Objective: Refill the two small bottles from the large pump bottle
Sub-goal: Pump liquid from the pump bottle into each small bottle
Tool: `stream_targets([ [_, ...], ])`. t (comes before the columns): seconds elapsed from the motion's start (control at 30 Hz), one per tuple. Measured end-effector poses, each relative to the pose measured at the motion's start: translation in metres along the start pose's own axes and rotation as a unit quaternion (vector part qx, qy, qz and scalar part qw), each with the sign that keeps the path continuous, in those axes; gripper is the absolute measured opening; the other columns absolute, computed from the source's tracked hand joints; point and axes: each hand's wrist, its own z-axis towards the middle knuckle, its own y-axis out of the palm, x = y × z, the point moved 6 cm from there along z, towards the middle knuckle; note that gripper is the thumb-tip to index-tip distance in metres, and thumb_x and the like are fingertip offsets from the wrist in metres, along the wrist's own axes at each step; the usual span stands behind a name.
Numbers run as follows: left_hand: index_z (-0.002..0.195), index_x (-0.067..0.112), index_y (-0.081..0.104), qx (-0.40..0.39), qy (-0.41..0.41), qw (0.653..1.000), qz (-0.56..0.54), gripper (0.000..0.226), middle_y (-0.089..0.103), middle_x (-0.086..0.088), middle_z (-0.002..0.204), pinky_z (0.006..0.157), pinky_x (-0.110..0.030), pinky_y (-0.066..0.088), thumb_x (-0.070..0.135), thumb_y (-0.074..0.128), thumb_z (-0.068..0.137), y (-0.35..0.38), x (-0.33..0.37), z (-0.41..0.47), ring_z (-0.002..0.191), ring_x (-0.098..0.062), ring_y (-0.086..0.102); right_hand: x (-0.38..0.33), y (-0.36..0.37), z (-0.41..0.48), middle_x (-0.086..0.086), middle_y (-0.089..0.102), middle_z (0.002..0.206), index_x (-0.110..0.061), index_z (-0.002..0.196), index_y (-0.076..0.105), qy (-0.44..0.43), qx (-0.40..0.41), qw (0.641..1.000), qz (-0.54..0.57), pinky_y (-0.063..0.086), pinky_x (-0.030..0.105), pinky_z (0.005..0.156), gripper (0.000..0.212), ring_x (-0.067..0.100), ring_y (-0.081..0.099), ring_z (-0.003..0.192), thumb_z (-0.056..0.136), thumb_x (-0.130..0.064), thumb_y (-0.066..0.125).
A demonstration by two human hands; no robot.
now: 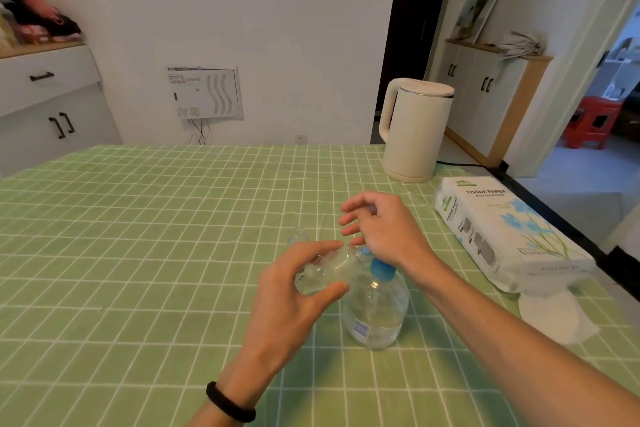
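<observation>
The large clear pump bottle (375,308) stands on the green checked tablecloth, its blue pump head (381,269) partly under my right wrist. My left hand (294,291) grips a small clear bottle (327,269), tilted on its side with its mouth close to the pump nozzle. My right hand (381,229) hovers over the pump head with relaxed, spread fingers; the heel of the hand sits on or just above the pump. A second small clear bottle (299,236) shows behind my left hand, mostly hidden.
A cream electric kettle (414,130) stands at the back right with its cord trailing off the table. A tissue paper pack (502,229) lies along the right edge, a loose tissue (554,315) in front of it. The table's (138,236) left half is bare cloth.
</observation>
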Motion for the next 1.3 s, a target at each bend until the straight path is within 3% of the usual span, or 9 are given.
stream_targets([
  [0.27, 0.119, 0.036, 0.075, -0.002, -0.007, 1.0, -0.009, 0.049, 0.077, 0.019, 0.108, 0.09, -0.008, 0.047, 0.018, 0.092, 0.076, 0.002, -0.003, -0.003, 0.106, -0.006, 0.069, 0.004, 0.0, -0.002, -0.003, 0.077, 0.093, -0.021, 0.1, 0.071, 0.009, 0.004, 1.0, -0.012, 0.066, 0.032, 0.072, 0.036, 0.011, 0.077, 0.08, 0.103, 0.001, 0.042],
  [0.57, 0.119, 0.038, 0.074, 0.004, 0.012, 1.0, -0.004, 0.049, 0.075, 0.019, 0.109, 0.085, -0.004, 0.045, 0.02, 0.092, 0.076, -0.002, 0.007, 0.003, 0.106, -0.008, 0.068, -0.017, -0.005, -0.001, -0.008, 0.076, 0.092, -0.022, 0.104, 0.071, -0.055, -0.001, 0.998, 0.002, 0.059, 0.018, 0.063, 0.031, 0.005, 0.076, 0.078, 0.105, -0.004, 0.046],
  [0.87, 0.12, 0.038, 0.074, -0.002, 0.0, 1.0, -0.007, 0.049, 0.075, 0.021, 0.111, 0.092, -0.009, 0.047, 0.019, 0.091, 0.078, 0.003, -0.004, -0.002, 0.109, -0.006, 0.069, 0.006, 0.001, -0.002, -0.003, 0.078, 0.093, -0.022, 0.099, 0.071, -0.001, -0.017, 1.0, 0.023, 0.059, 0.02, 0.063, 0.036, 0.008, 0.077, 0.08, 0.103, 0.001, 0.044],
  [1.3, 0.12, 0.036, 0.074, 0.002, 0.001, 1.0, -0.009, 0.049, 0.076, 0.018, 0.11, 0.089, -0.005, 0.044, 0.019, 0.091, 0.077, 0.0, 0.005, -0.001, 0.107, -0.006, 0.068, -0.006, -0.005, 0.0, -0.008, 0.077, 0.095, -0.021, 0.106, 0.071, -0.011, -0.009, 1.0, 0.002, 0.059, 0.021, 0.062, 0.028, 0.005, 0.076, 0.077, 0.104, -0.006, 0.048],
])
